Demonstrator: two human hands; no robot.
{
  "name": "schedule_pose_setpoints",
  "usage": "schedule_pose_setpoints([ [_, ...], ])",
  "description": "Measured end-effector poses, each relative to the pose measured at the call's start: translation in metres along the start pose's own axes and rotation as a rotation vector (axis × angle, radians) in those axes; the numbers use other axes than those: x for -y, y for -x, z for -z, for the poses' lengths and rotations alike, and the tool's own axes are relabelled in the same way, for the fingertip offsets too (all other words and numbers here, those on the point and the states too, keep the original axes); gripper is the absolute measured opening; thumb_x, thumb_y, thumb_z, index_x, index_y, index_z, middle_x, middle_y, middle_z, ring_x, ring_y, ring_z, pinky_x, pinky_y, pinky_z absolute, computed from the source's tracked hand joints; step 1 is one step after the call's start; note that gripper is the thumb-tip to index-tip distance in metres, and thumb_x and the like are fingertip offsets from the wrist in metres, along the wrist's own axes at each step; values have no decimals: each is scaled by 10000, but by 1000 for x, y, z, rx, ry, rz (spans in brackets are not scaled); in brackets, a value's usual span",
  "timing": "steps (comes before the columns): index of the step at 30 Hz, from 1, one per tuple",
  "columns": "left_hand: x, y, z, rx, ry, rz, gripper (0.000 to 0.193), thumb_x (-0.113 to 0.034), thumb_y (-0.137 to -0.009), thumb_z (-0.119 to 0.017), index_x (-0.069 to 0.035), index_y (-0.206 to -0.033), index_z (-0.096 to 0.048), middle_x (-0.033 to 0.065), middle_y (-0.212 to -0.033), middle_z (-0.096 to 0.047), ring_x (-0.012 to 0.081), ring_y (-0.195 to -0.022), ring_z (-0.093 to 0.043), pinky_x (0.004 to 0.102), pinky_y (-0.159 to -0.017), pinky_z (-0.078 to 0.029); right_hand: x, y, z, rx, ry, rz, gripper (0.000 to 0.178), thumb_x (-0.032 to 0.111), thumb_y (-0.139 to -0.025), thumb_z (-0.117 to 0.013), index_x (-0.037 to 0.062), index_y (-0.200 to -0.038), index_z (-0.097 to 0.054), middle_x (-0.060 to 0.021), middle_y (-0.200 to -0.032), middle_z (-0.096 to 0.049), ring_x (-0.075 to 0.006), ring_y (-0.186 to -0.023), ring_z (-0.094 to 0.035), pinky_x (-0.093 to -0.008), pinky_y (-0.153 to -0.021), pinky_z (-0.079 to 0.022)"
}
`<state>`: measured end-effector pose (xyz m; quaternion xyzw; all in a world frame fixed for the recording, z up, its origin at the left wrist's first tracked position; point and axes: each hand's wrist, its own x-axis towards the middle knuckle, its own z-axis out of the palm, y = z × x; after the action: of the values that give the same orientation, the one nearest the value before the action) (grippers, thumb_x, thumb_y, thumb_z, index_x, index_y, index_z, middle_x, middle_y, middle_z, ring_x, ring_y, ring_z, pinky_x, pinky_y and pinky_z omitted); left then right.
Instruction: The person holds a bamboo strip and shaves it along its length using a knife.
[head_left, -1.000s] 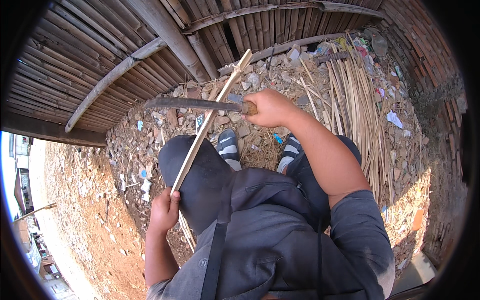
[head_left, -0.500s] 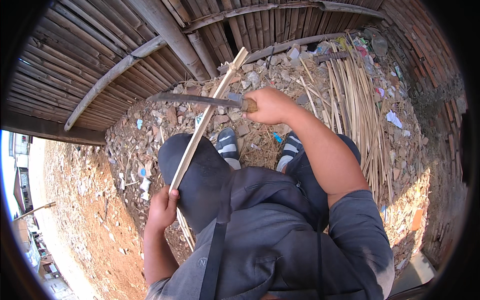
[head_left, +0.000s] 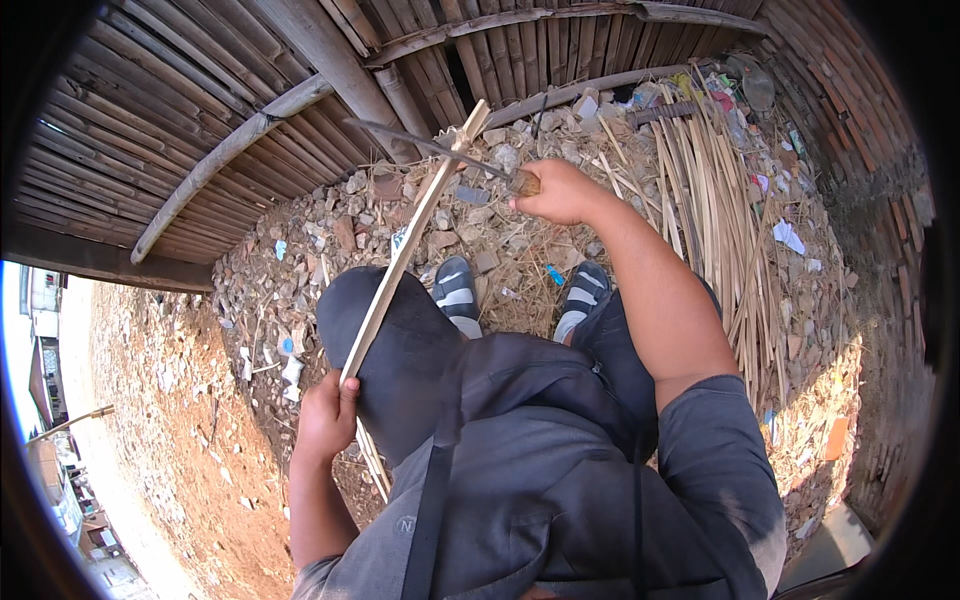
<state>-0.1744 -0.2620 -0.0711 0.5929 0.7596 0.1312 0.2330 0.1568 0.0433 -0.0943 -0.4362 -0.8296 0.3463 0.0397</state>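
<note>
My left hand [head_left: 330, 410] pinches the near end of a pale strip [head_left: 385, 285], thumb pressed on top, low and to my left beside my left knee [head_left: 400, 345]. From there the strip's long axis runs away from me and leans to the right, passing over that knee, so its far end lies up ahead, well apart from the left hand and nearer to the right.

My right hand [head_left: 555, 192] is wrapped round the wooden handle [head_left: 523, 183] of a knife [head_left: 415, 141], fingers closed on it, just to the right of the strip's upper part. The blade points left and slightly away, crossing the strip's line close below its far end. It is blurred, and I cannot tell whether it touches the wood.

My sandals [head_left: 457, 290] rest between strip and right forearm, on rubble [head_left: 345, 230]. A pile of strips [head_left: 725, 250] lies to my right, beyond that forearm, its length also running away from me.
</note>
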Motion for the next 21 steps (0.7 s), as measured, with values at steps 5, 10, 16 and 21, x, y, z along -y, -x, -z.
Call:
schedule_pose_setpoints([
  [5,2,3,0,-15,65,16,396,-325,-1063,-522,15,-880,-609,225,-701,-646,447,-688,-652,481,-622,-495,8,-7,-14,-186,-37,-32,416,311,-799,-752,37,-1110,-713,-219,-972,-726,-387,-933,-699,-451,-848,-548],
  [10,4,3,-3,-24,89,18,416,-331,-1065,-518,18,-858,-607,216,-685,-637,438,-664,-642,469,-608,-489,50,12,-24,-64,295,281,358,322,-790,-761,64,-1033,-705,-184,-890,-720,-387,-882,-697,-471,-785,-543],
  [16,2,1,-4,-40,15,-13,418,-335,-1064,-527,13,-845,-600,208,-675,-631,426,-650,-641,462,-600,-486,1,-14,-24,3,27,126,312,294,-781,-757,64,-984,-705,-169,-851,-715,-359,-828,-699,-459,-756,-542],
  [21,2,4,-6,-81,117,10,371,-300,-1047,-559,4,-835,-565,232,-663,-605,463,-650,-612,484,-590,-473,52,6,-32,-100,105,141,341,291,-784,-737,76,-1047,-710,-182,-851,-716,-386,-870,-703,-483,-779,-548],
])
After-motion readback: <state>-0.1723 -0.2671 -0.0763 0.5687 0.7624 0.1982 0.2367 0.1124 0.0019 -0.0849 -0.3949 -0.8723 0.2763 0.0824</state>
